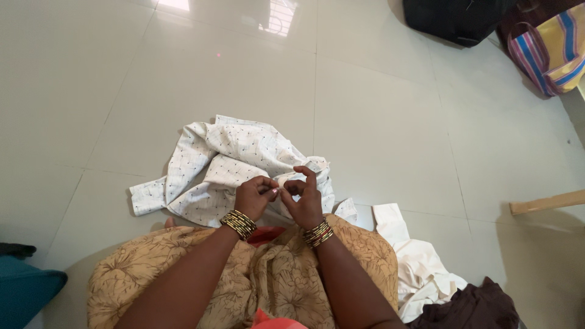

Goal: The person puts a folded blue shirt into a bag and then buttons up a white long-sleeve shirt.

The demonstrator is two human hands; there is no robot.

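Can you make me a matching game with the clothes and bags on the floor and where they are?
Things:
1. white dotted shirt
2. striped bag
3. cream garment
4. black bag

Places:
A. far right corner, next to the black bag
B. on the floor by the person's right side, next to a dark brown cloth
C. top edge, right of the middle
D. in front of the person, with the left hand and right hand pinching its edge

Pairs: 1-D, 2-A, 3-B, 4-C
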